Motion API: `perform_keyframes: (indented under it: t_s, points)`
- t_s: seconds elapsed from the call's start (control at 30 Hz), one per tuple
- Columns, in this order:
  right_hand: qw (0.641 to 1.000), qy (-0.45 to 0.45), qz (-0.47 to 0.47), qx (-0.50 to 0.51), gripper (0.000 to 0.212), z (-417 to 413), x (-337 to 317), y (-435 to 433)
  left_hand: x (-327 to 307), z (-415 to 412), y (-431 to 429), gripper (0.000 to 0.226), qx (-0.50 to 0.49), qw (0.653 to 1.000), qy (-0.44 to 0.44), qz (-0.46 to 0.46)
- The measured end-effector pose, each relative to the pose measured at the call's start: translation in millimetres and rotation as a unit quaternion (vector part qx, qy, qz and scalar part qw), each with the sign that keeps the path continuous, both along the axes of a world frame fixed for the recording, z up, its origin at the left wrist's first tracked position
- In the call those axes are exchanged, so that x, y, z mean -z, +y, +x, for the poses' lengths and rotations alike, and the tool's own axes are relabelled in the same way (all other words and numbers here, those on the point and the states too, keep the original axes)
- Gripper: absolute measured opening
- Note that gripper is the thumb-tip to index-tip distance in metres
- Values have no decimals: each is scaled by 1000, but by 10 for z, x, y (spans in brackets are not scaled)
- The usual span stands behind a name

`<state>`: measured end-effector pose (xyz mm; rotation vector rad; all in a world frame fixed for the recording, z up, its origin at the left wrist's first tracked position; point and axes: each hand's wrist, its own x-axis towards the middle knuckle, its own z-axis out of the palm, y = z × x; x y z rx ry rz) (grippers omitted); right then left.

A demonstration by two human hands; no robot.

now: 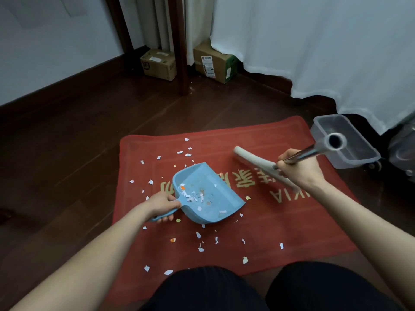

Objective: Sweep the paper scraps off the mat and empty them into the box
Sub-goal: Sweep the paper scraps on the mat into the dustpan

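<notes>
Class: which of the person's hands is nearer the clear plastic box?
Right. The right hand, gripping the broom handle, is just beside the clear plastic box; the left hand holds the dustpan across the mat.

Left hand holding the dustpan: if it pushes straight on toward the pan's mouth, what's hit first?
Likely the broom head, held by the right hand, beyond the dustpan mouth; only red mat lies between. Depth is unclear.
</notes>
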<state>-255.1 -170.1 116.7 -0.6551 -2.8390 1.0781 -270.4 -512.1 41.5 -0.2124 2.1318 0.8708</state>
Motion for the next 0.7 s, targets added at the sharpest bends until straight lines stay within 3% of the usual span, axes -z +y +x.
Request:
perform_keyframes:
  t_s: [0.07, 0.17, 0.27, 0.4, 0.5, 0.6, 0.7]
  points:
    - [998, -48, 36, -36, 6, 79, 84, -81, 7, 18, 32, 18, 8, 1000, 2, -12]
    - [987, -69, -107, -100, 12, 177, 190, -222, 21, 22, 62, 18, 12, 1000, 4, -14]
    - [977, -18, -202, -64, 17, 112, 58, -198, 4, 45, 38, 18, 7, 1000, 8, -1]
    - [991, 38, -124, 15, 10, 7, -4, -51, 28, 87, 7, 21, -2, 1000, 11, 5]
    - [999, -27, 15, -21, 2, 48, 143, -101, 71, 108, 25, 20, -8, 1000, 12, 1]
    - [992, -55, -74, -89, 13, 94, 258, -198, 105, 122, 58, 20, -15, 1000, 13, 5]
    - [986, 11, -159, -41, 20, 54, 149, -199, 107, 190, 40, 21, -42, 999, 8, 24]
